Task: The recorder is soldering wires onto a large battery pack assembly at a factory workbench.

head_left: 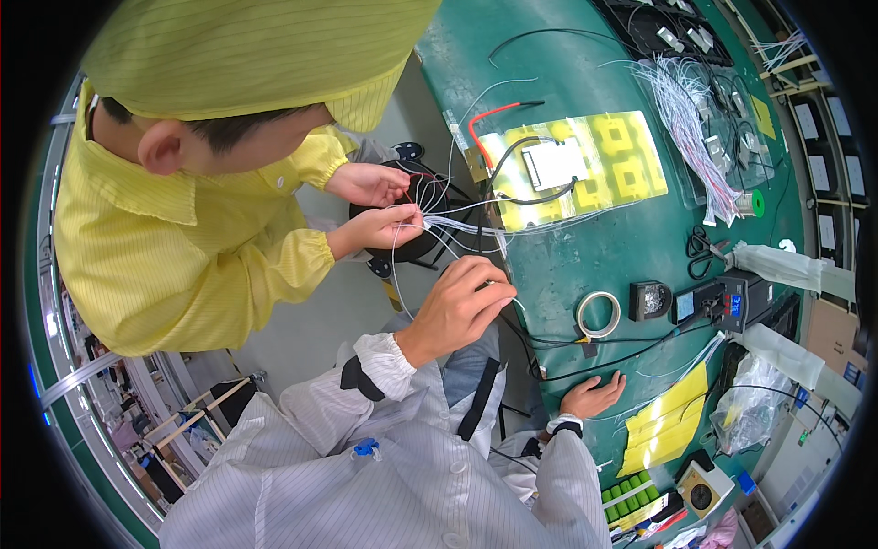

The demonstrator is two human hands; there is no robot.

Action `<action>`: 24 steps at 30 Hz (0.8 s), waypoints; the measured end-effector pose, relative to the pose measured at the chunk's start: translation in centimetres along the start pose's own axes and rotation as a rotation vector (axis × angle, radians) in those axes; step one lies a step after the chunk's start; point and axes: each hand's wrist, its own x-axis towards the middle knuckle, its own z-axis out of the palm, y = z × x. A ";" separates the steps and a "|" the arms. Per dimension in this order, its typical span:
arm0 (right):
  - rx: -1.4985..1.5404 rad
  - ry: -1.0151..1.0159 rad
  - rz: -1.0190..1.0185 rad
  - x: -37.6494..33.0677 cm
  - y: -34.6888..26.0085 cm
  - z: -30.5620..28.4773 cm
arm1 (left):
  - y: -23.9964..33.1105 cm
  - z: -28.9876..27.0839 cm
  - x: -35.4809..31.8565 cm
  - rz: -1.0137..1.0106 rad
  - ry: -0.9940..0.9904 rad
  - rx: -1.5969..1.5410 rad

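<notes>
One co-worker in a yellow striped jacket and matching cap, at far left, leaning in; the co-worker's hands are close together at the loose ends of a white wire bundle. Said bundle spans from those hands to the edge of the green counter.

One left hand, the wearer's own, in a white striped cuff, just below the bundle: thumb and fingers together, clamped on a thin white wire.

One red cable, curved, on the counter. One white rectangular module with black cables, lying on a yellow cut-out sheet. One right hand, also the wearer's, resting on the counter near its edge, fingers a little apart. One tape roll, lying flat beyond that hand. One small black box, just right of the roll. One set of yellow strips, right of the right hand. One heap of white wires, upper right. One pair of black-handled scissors. One black device with a lit blue display. One green spool, near the heap.
</notes>
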 end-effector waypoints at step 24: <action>0.166 -0.008 -0.008 0.0 1.5 -0.6 | 4.1 -10.6 -1.8 -0.097 0.066 0.056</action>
